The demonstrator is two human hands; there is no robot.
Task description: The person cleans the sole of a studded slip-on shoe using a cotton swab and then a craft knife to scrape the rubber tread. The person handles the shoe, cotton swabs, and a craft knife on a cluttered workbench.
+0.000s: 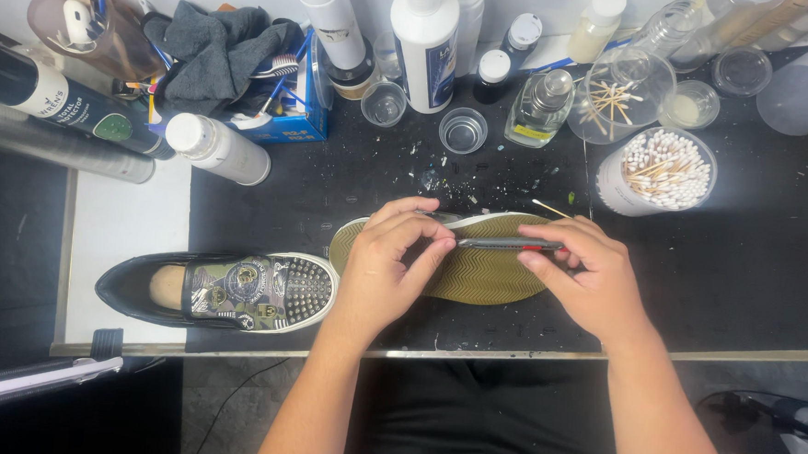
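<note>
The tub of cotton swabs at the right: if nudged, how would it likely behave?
The cotton swab tub looks wide and squat, so probably slides rather than tips. It has no lid, so swabs could spill if knocked hard. Likely light, being filled only with swabs.

A black-topped workbench (743,272) bears two shoes (235,290), bottles (425,44), small cups (462,130) and cotton swabs (667,169).

Sole (475,277) at 6 o'clock is olive w/ zigzag tread, white edge. Other shoe (235,290) at 8: black, camo-ish print w/ studs. Cutter (504,244) grey+red. Mat (734,263) black.
</note>
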